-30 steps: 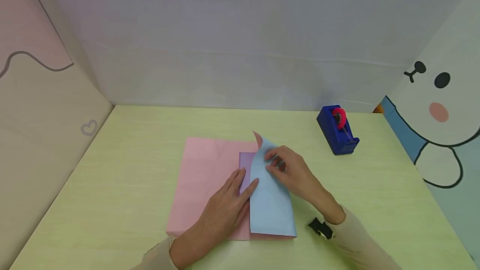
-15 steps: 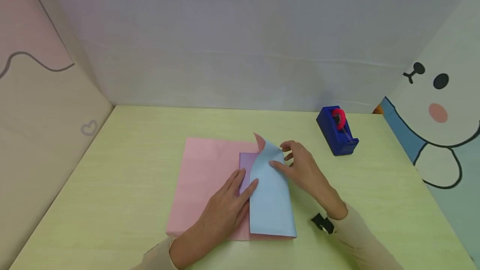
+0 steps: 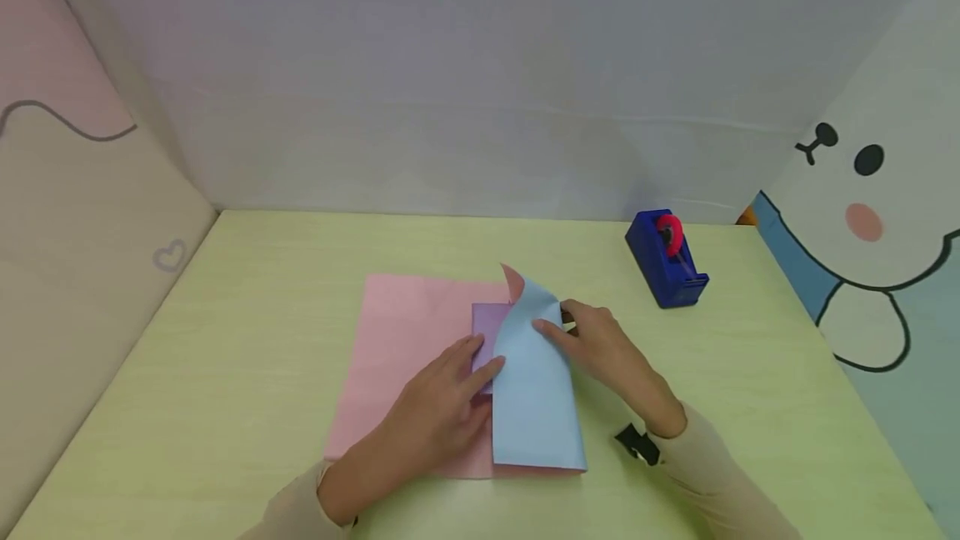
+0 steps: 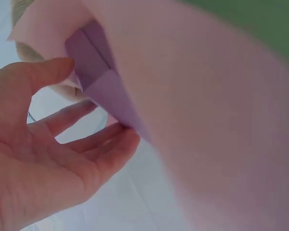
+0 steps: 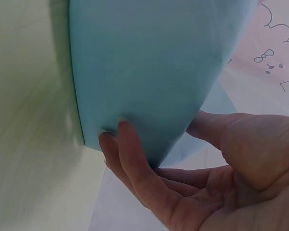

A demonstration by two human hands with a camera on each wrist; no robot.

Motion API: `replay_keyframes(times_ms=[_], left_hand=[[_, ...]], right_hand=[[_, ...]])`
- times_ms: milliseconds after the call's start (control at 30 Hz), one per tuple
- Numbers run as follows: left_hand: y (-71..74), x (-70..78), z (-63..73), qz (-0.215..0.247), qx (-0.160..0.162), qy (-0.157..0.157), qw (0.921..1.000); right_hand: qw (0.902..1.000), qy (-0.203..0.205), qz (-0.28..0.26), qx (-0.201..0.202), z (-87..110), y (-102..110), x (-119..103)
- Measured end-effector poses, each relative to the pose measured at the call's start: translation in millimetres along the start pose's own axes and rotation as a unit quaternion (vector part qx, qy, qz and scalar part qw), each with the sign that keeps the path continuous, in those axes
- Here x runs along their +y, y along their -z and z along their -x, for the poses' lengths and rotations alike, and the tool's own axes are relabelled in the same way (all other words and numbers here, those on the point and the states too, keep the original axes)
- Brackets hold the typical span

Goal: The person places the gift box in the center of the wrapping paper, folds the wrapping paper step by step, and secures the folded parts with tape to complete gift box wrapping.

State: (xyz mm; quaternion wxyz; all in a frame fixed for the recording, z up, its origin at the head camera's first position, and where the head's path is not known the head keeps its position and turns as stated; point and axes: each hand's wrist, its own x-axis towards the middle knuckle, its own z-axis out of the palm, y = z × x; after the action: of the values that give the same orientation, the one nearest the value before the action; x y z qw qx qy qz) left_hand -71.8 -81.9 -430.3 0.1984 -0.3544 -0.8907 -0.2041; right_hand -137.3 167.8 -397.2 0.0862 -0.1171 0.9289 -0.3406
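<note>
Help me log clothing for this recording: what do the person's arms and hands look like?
The left sleeve and right sleeve are long, plain and beige. The left hand and right hand are bare, no gloves or rings visible. A black buckle-like piece shows beside the right sleeve.

Matt paper, smooth plastic

Well in from the far edge of your tabletop (image 3: 187, 373), the pink-and-blue sheet (image 3: 536, 407) looks like smooth, matt paper, as does the purple piece (image 3: 489, 319). Toward the far right corner, your tape dispenser (image 3: 657, 265) looks like smooth plastic, slightly glossy. Your sleeves (image 3: 723, 477) look like matt cloth.
</note>
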Motion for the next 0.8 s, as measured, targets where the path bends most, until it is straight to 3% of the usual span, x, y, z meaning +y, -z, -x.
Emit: replay_keyframes(times_ms=[167,467,667,800], left_hand=[[12.5,-3.3,-12.7,0.049,-0.056,0.028,0.9969],[30.1,-14.4,-32.4,0.103,-0.171,0.04,0.9789],[47.7,-23.5,-36.8,0.083,-0.26,0.031,0.9614],[57.5,-26.4,-34.7,0.056,-0.246,-0.02,0.9676]], right_hand=[[1.0,-0.004,-0.004,-0.002,-0.5,0.3,0.4],[0.9999,-0.003,-0.013,-0.007,-0.1,-2.1,0.8],[0.9997,-0.017,-0.016,-0.009,-0.2,-1.9,0.3],[0.9996,-0.016,-0.019,-0.011,1.4,-0.7,0.0]])
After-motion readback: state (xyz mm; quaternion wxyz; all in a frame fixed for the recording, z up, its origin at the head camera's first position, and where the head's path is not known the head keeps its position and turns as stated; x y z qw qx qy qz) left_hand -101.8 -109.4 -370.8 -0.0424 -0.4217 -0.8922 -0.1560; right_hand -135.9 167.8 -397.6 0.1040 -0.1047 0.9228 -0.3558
